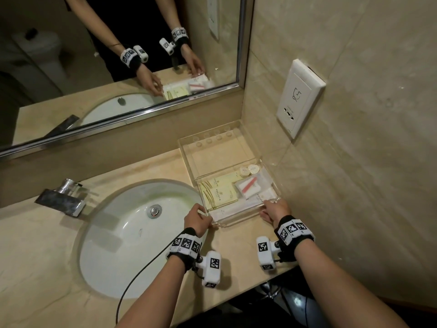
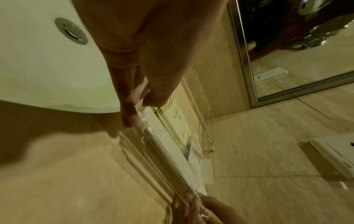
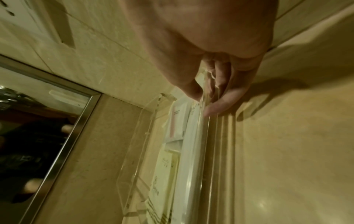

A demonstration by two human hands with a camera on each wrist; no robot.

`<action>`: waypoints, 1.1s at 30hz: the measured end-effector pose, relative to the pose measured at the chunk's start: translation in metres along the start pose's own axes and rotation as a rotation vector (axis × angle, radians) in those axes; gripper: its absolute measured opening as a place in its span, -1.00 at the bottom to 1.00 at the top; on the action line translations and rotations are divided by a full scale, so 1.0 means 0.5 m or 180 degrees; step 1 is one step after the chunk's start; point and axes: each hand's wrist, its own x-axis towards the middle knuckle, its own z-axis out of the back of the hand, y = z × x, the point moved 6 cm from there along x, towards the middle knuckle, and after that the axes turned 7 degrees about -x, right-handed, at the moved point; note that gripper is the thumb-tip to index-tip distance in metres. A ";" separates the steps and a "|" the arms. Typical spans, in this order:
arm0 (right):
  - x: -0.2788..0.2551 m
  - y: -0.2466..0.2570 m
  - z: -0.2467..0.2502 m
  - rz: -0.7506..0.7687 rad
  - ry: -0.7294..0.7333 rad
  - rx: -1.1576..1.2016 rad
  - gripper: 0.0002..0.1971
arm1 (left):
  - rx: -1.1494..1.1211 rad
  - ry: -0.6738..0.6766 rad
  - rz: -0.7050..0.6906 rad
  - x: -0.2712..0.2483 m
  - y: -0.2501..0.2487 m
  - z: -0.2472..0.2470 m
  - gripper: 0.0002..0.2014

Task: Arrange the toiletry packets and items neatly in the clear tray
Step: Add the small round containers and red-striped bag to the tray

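Note:
A clear tray [image 1: 237, 222] sits on the counter in the wall corner. Inside lie yellow packets [image 1: 218, 192], a white packet with a pink stick [image 1: 247, 187], two round wrapped items [image 1: 248, 171] and a long white packet [image 1: 234, 209] along the front wall. My left hand [image 1: 201, 217] pinches the tray's near left corner, thumb inside the rim [image 2: 142, 109]. My right hand [image 1: 272, 209] pinches the near right corner the same way [image 3: 205, 100]. A clear panel [image 1: 212, 147] with small round studs stands up behind the tray.
The white sink basin [image 1: 132, 233] lies just left of the tray, with a chrome faucet [image 1: 63, 197] at its far left. A mirror [image 1: 118, 55] runs along the back wall. A white socket plate [image 1: 298, 98] is on the right wall. The counter edge [image 1: 236, 292] is near.

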 end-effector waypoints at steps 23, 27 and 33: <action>-0.016 0.070 -0.052 0.0159 0.0180 0.0379 -0.82 | -0.0479 -0.0173 -0.0001 0.057 -0.028 0.027 -0.85; -0.017 0.090 -0.065 0.0203 0.0218 0.0404 -0.86 | -0.0506 -0.0221 0.0040 0.080 -0.032 0.034 -0.81; 0.007 0.124 -0.085 0.0227 0.0278 0.0348 -0.95 | -0.0813 -0.0304 0.0131 0.120 -0.040 0.043 -0.80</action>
